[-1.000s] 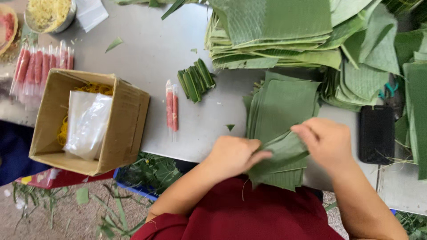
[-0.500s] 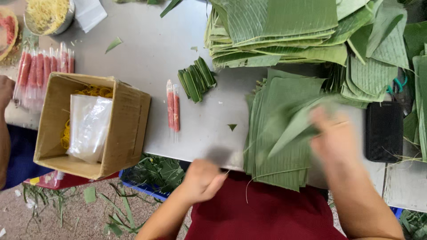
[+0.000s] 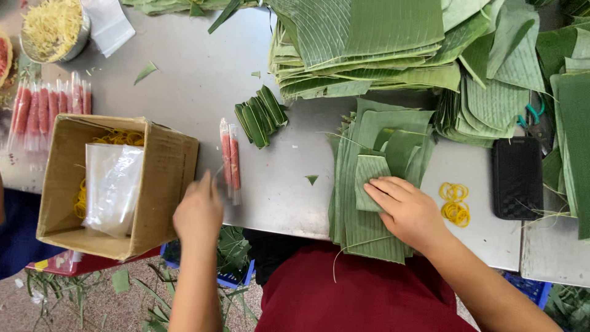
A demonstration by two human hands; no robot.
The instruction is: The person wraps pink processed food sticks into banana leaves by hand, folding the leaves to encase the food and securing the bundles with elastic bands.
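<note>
Folded leaf (image 3: pixel 370 180) lies on top of the leaf stack (image 3: pixel 369 227) at the near edge of the worktop (image 3: pixel 203 80). Right hand (image 3: pixel 409 209) rests flat on it, fingers spread, pressing, gripping nothing. Left hand (image 3: pixel 198 212) reaches to two wrapped sticks (image 3: pixel 230 160) on the worktop, fingertips touching the near ends; grip not discernible. Cardboard box (image 3: pixel 166 178) just left of that hand. Yellow rubber bands (image 3: pixel 455 203) right of the stack, beside a black phone (image 3: pixel 517 178).

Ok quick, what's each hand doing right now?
Left hand: reaching the plastic-wrapped sticks; grip cannot be told.
Right hand: open, flat on a folded leaf.
</note>
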